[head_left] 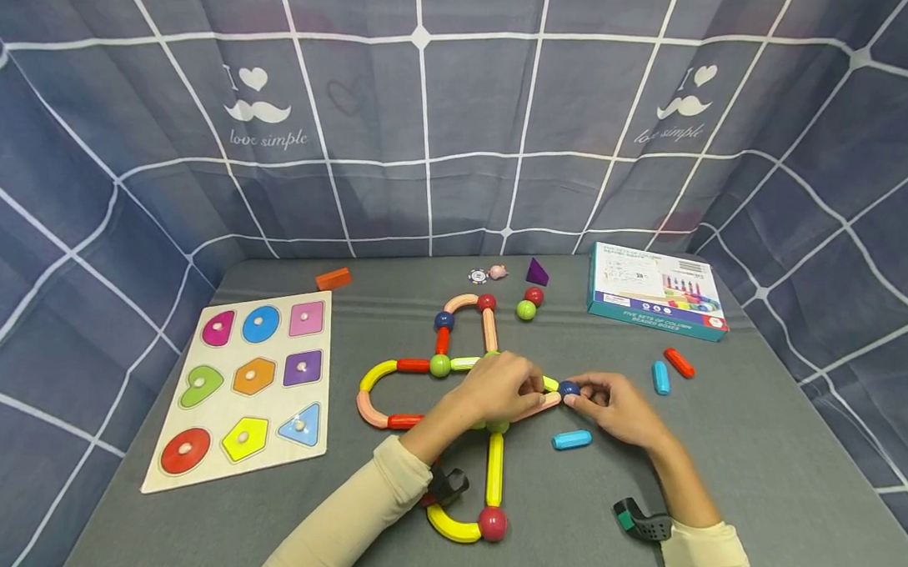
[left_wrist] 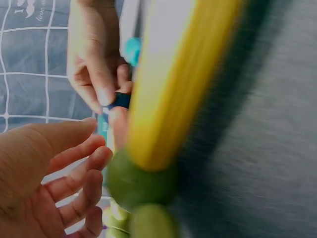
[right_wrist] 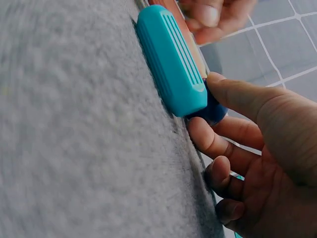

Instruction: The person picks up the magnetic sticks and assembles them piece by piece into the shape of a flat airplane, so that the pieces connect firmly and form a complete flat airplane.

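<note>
My right hand (head_left: pixel 618 408) pinches a dark blue ball (head_left: pixel 569 389) between thumb and index finger. The right wrist view shows the thumb on one side of that ball (right_wrist: pixel 216 106). A yellow-green rod (head_left: pixel 550 384) meets the ball, and the end of a pink rod (head_left: pixel 543 406) lies close by. My left hand (head_left: pixel 499 389) hovers over the rods with loosely bent fingers; in the left wrist view nothing shows between them. Beneath it spreads a figure of rods and balls, including a yellow rod (head_left: pixel 496 470) and a red ball (head_left: pixel 492 524). The left hand hides its middle.
Loose blue rods (head_left: pixel 572 439) (head_left: pixel 661 377) and a red rod (head_left: pixel 680 363) lie at the right. A shape puzzle board (head_left: pixel 315 441) is on the left, a toy box (head_left: pixel 658 291) at the back right. Red (head_left: pixel 534 296) and green (head_left: pixel 526 309) balls sit behind the figure.
</note>
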The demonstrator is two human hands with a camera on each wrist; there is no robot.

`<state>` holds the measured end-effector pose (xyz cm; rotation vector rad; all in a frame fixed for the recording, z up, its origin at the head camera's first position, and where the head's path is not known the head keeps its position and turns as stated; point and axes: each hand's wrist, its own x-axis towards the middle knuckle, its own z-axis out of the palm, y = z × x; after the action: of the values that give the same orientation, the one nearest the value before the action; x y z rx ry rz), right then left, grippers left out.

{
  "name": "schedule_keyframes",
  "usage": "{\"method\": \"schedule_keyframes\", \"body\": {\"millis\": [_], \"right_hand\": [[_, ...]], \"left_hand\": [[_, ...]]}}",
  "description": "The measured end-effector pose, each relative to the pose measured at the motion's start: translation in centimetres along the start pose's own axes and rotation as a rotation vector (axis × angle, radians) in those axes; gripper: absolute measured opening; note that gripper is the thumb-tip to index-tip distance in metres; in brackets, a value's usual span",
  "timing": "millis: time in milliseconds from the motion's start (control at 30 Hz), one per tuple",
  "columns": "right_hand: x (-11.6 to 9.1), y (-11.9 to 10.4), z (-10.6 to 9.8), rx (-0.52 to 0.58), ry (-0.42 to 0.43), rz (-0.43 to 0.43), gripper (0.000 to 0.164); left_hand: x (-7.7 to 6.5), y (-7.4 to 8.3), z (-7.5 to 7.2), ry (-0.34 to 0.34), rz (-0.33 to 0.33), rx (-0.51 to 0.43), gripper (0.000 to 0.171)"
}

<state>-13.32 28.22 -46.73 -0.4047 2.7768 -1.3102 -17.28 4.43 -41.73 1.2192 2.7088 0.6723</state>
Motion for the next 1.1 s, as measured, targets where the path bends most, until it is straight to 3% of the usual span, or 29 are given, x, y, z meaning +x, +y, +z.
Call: {"method": "schedule_keyframes", "body": {"millis": [200,333,400,467,567,633,733,833,1000,1100], "right_hand": [[0.0,-0.1,0.2,0.025,0.008,-0.008,0.024],[-0.2,0.4,-0.5,0.064,0.025,-0.019,0.027],[-0.5,0.7,-1.4,0.038,0.124,-0.015,0.026],[-0.8,1.2,-2.5,-0.048,0.299,0.013,0.023],[-1.6,2.0,-4.3,-0.229,0.558,0.17,0.025],[-2.3,2.5,-5.2,-0.318,0.624,0.309,0.033],[-3.0,3.1,-5.8,-0.366,0.575,0.476,0.048],[-3.1,3.3,-5.9,-0.374,0.514,0.526,0.053],[-2.5,2.7,-5.3,-0.382,0.45,0.4,0.04],[-1.8,2.2,-4.2,-0.282,0.396,0.267,0.032]], "left_hand": [[1.4,0.5,-0.4,0.092,-0.006,-0.061,0.011],[1.9,0.2,0.2,0.089,-0.042,-0.057,0.014],[1.9,-0.2,0.7,0.071,-0.052,-0.029,0.016],[2.0,-0.5,1.1,0.06,-0.051,-0.001,0.016],[2.2,-0.8,1.5,0.055,-0.039,0.022,0.015],[2.4,-1.0,1.6,0.05,-0.03,0.023,0.013],[2.4,-1.2,1.7,0.04,-0.025,0.03,0.012],[2.4,-1.4,1.9,0.035,-0.032,0.041,0.013],[2.5,-1.4,2.0,0.033,-0.035,0.063,0.016],[2.5,-1.4,2.0,0.03,-0.034,0.066,0.017]]}}
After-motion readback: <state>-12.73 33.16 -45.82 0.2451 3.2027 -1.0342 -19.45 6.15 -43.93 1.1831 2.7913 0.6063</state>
